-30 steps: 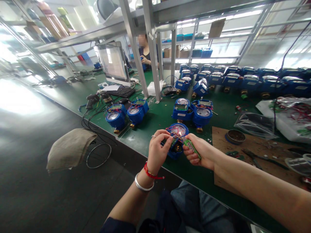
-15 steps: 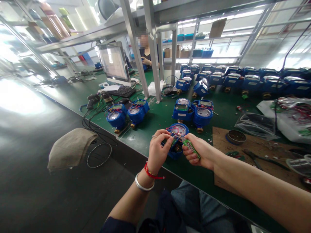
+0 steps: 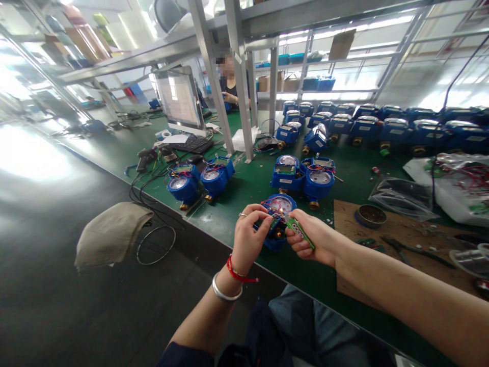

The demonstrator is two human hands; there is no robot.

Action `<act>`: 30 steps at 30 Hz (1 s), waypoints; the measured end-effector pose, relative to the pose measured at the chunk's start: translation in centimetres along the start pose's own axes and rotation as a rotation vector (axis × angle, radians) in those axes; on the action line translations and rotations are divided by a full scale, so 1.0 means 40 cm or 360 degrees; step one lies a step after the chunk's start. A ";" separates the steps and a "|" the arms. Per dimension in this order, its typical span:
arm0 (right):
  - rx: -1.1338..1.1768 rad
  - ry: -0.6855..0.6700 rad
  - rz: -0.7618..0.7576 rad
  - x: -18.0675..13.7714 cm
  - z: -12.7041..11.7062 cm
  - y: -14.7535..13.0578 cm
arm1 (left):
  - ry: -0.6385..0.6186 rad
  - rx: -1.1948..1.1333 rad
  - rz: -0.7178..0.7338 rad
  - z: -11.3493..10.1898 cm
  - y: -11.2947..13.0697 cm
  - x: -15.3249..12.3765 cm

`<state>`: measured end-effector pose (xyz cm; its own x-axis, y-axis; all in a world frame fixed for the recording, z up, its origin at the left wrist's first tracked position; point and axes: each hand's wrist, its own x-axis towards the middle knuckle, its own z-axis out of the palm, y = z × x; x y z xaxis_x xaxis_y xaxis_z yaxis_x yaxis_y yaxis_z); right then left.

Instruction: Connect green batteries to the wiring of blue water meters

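Note:
A blue water meter (image 3: 282, 203) with its housing uncovered lies at the table's front edge, its thin red and white wires (image 3: 275, 208) loose over the dial. My left hand (image 3: 250, 232) is closed in a pinch at its left side, thumb and forefinger on the wires; a small green circuit board is partly hidden by the fingers. My right hand (image 3: 309, 237) is wrapped round a green lighter (image 3: 300, 232). The lighter's tip points at the wires, where a small bright flame (image 3: 281, 210) shows.
Several more blue meters (image 3: 320, 178) stand beyond and left, with rows of them (image 3: 397, 130) at the back right. A wooden board (image 3: 347, 270) at the right carries pliers (image 3: 416, 250) and a round tin (image 3: 370, 216). A monitor (image 3: 179, 99) and a co-worker (image 3: 231, 89) are farther back.
My right hand and the lighter have shifted very slightly left. The flame now looks smaller and more distinct. My left hand stays in place.

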<state>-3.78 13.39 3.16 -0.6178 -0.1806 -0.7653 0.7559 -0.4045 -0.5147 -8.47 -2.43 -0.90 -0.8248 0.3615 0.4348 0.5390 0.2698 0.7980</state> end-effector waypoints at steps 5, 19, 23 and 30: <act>-0.0011 -0.0012 -0.0013 -0.002 0.002 -0.001 | 0.0001 0.0013 -0.0007 0.001 0.001 0.000; -0.0027 0.0011 -0.0021 -0.005 0.000 -0.005 | -0.0009 0.0031 -0.0003 0.000 0.001 0.000; 0.0003 0.0007 -0.0005 -0.006 -0.010 -0.005 | -0.0007 0.0028 0.0008 -0.001 0.000 0.001; 0.0028 0.0026 0.0019 -0.006 -0.012 -0.005 | 0.0007 0.0041 0.0011 0.001 -0.003 0.001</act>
<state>-3.69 13.94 3.29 -0.6052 -0.1709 -0.7775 0.7590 -0.4184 -0.4989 -8.54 -2.41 -1.01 -0.8218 0.3597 0.4419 0.5486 0.2905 0.7840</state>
